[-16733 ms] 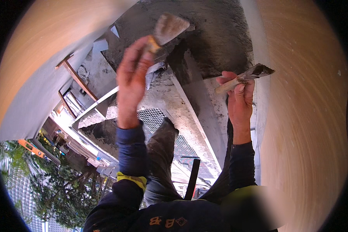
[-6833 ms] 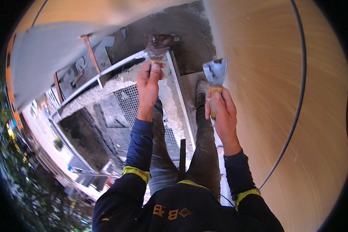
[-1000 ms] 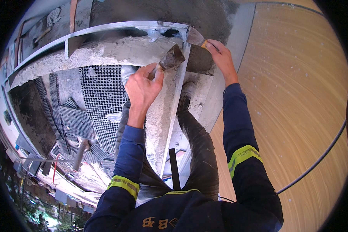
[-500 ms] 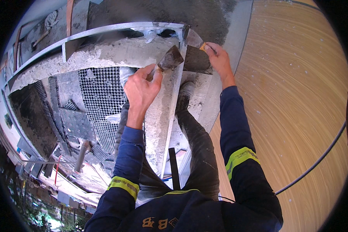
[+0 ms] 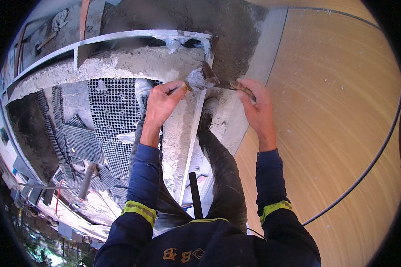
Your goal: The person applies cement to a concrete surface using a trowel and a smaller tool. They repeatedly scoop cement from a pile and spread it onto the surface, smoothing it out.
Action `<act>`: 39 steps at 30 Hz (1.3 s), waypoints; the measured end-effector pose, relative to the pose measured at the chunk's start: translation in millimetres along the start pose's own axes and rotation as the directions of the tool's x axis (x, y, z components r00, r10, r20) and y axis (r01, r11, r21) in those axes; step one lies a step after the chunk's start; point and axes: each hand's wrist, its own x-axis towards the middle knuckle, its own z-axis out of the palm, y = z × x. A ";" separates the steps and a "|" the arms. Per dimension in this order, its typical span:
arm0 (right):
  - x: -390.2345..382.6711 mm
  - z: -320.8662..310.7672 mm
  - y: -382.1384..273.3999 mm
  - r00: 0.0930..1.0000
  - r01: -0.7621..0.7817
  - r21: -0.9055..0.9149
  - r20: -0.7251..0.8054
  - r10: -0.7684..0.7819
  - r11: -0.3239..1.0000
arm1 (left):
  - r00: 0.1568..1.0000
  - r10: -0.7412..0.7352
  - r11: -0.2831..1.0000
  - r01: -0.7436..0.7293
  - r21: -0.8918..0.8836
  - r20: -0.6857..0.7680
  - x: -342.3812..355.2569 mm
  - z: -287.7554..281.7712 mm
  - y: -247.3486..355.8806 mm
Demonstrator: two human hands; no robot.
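My left hand (image 5: 161,106) grips the yellowish handle of a putty knife (image 5: 196,78), its blade smeared with pale grey paste. My right hand (image 5: 258,110) holds a second, darker putty knife (image 5: 224,84) by its handle. The two blades meet or overlap over the top end of a narrow upright strip, beside the corner of a rough, pale cement ledge (image 5: 156,60). Just beyond, a grey edging strip (image 5: 140,32) has ragged gaps and pale material near its end, and dark, wet-looking cement (image 5: 240,35) lies behind the corner.
A large wood-grain panel (image 5: 334,124) fills my right, with a dark cable (image 5: 356,178) across it. Perforated black sheets (image 5: 111,120), loose offcuts and a pipe (image 5: 87,178) lie in the recess at left. My legs straddle the ledge. Wooden battens (image 5: 84,20) stand at top left.
My right hand has drawn back from the corner toward me, bringing its blade down to the left one. The left blade has turned and now shows a pale coated face.
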 end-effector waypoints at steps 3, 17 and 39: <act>-3.2 -0.2 -13.9 0.999 0.044 -0.029 -0.003 -0.044 0.999 | 0.995 0.028 0.990 -0.014 -0.144 0.096 -5.7 2.6 7.2; 92.4 17.7 17.7 0.982 0.161 -0.638 0.029 -0.185 0.753 | 0.997 0.066 0.905 -0.080 -0.418 -0.047 -19.4 -21.1 7.2; 124.6 -20.4 1.3 0.942 0.269 -0.621 0.330 -0.066 0.737 | 0.993 0.051 0.906 -0.092 -0.413 -0.110 -20.4 -25.2 6.0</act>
